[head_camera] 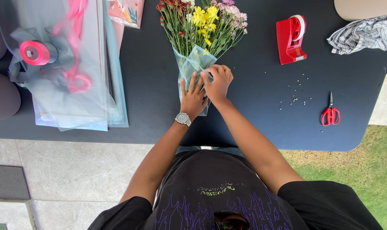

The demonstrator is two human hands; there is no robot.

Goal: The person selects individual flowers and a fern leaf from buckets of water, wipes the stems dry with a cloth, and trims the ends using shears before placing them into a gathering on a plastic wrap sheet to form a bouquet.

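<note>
Over on the far left of the dark tabletop (253, 123) we see a stack of clear and pale blue wrapping sheets (74, 85), with a pink ribbon spool (34, 53) sitting on top and loose pink ribbon (76, 79) curling across the film. Just past the stack, at the top edge, a patterned card (126, 12) peeks in.

Now to the middle, where the action is. We have a bouquet (202, 25) of yellow, pink and dark red flowers lying on the tabletop, heads pointing away from us, its stems inside a pale blue see-through wrap (193, 64). Our left hand (193, 98), with a wristwatch (183, 119) on the wrist, lies flat with fingers spread, pressing down on the lower part of the wrap. Our right hand (219, 81) sits just beside it, touching it, fingers curled and pinching the wrap at the stems.

Moving right, small green scraps (298, 93) are scattered on the tabletop. Above them stands a red tape dispenser (290, 39), well apart from the bouquet. Further right lie red-handled scissors (330, 113), blades shut, and in the top right corner a crumpled checked cloth (364, 34) hangs over the edge.
</note>
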